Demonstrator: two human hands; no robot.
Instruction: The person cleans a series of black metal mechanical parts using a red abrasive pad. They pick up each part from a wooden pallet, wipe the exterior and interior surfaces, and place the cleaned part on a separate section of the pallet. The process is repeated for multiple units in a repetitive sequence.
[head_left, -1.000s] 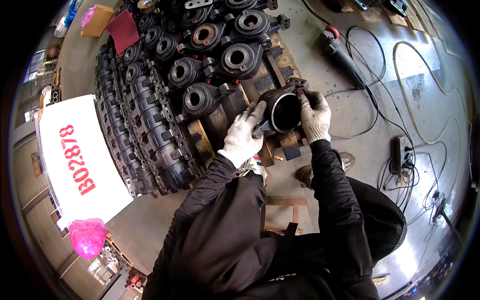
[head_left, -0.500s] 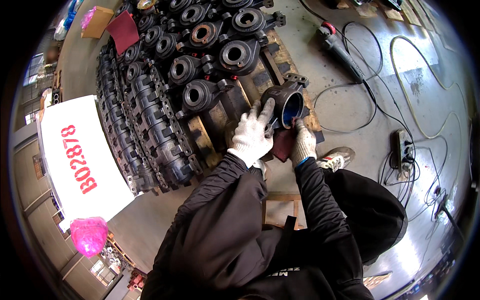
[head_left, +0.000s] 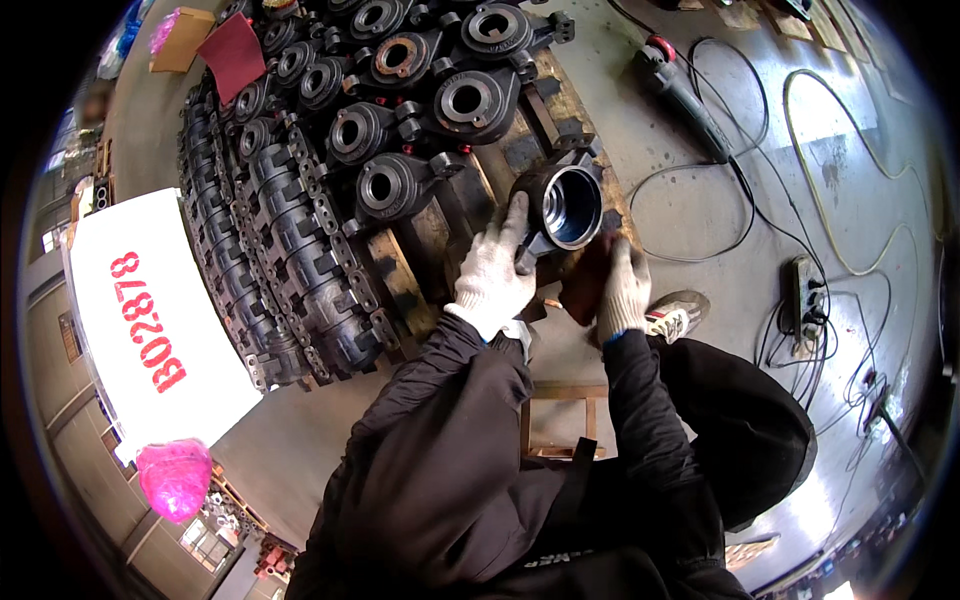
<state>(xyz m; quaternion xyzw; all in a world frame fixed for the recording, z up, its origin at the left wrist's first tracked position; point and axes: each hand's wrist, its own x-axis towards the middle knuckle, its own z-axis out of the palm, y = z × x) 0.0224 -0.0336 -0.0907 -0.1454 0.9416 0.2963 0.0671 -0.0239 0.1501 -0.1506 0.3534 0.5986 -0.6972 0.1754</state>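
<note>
A black cast-metal housing (head_left: 534, 198) with a wide round bore lies on its side on the wooden pallet, in front of me. Its open end faces right, and the bore looks bare and shiny inside. My left hand (head_left: 494, 272), in a whitish knit glove, grips the housing's near left side, index finger stretched along it. To the right of the bore and apart from it is my right hand (head_left: 625, 292), gloved alike. Its fingers are closed on a dark red sheet (head_left: 585, 287), which resembles sandpaper and is partly hidden and blurred.
Several similar black castings (head_left: 388, 187) crowd the pallet (head_left: 398, 270); linked rows stand at left. Another dark red sheet (head_left: 232, 57) lies on them. A white board (head_left: 150, 300) stands farther left. An angle grinder (head_left: 682, 100), cables and a power strip (head_left: 803, 300) lie on the floor at right.
My right hand has drawn back from the bore, slightly right and down, with the dark red sheet. The housing has turned so its bore faces me more; my left hand stays on it.
</note>
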